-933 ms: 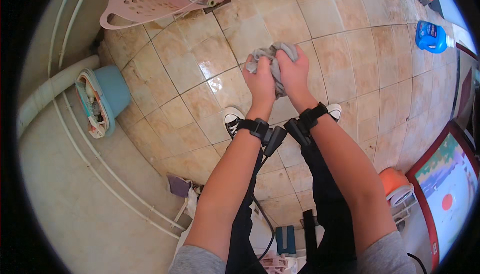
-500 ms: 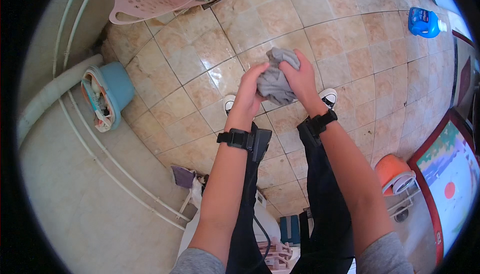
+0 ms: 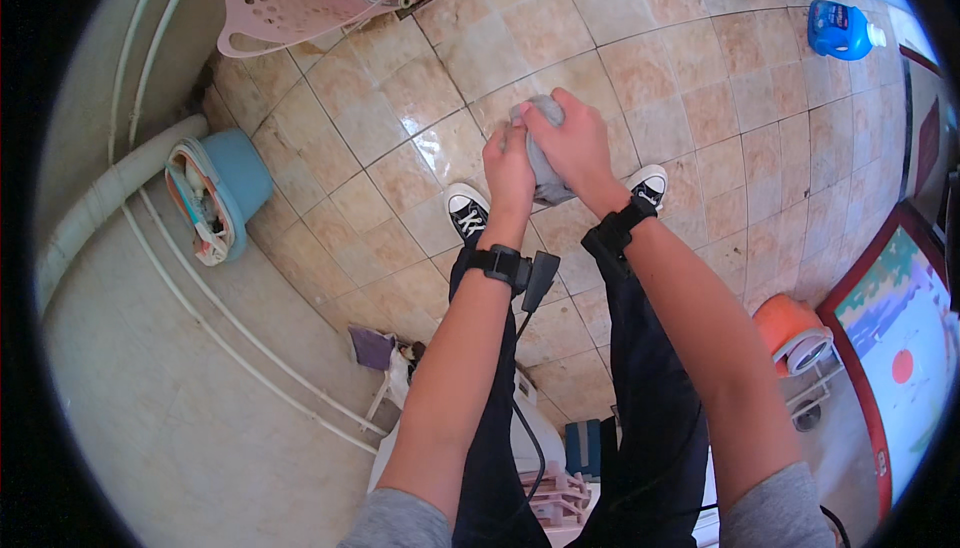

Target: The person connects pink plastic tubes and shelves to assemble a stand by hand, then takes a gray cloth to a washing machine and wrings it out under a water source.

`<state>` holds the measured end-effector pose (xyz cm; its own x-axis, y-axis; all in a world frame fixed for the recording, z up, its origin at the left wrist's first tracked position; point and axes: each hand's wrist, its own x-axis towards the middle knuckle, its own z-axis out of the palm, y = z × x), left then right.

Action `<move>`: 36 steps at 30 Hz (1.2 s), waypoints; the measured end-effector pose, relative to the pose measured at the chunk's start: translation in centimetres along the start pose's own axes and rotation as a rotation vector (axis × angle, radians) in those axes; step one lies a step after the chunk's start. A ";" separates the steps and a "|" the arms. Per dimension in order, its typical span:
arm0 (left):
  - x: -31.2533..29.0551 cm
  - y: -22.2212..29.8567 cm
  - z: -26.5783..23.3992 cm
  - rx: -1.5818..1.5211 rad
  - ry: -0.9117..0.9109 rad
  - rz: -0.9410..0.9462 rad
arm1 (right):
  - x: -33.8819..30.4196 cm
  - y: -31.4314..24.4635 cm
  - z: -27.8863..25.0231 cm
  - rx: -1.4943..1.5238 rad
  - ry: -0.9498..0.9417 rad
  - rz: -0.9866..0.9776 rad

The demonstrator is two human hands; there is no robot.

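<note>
A grey cloth [image 3: 549, 180] is bunched up between my two hands, above the tiled floor and my shoes. My left hand [image 3: 511, 170] is closed on its left side. Over its top and right side, my right hand [image 3: 573, 148] wraps with the fingers curled in. The two hands press close together, so most of the cloth is hidden; grey shows at the top and along the lower edge. Each wrist wears a black strap with a small dark device.
A pink perforated basket [image 3: 300, 3] stands at the far left, above a blue bin [image 3: 240, 183] by the wall pipes. On the right are a blue bottle [image 3: 840, 31], an orange container [image 3: 785, 328] and a red-framed picture panel [image 3: 890, 348]. Beige tiles [image 3: 690, 58] cover the floor.
My hands have drawn closer together, squeezing the cloth into a smaller bundle. The left hand has turned and moved right. My feet show more fully as the view has shifted slightly.
</note>
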<state>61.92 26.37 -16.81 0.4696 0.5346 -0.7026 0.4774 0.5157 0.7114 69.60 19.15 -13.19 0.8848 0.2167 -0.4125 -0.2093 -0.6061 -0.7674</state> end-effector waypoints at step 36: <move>-3.5 9.4 2.9 -0.203 -0.340 -0.247 | -4.2 0.3 -7.3 1.138 0.024 0.406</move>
<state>66.89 27.42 -7.68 0.5928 0.1467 -0.7919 0.4668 0.7386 0.4863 68.87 12.52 -8.14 0.6743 0.1455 -0.7240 -0.7102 0.3965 -0.5818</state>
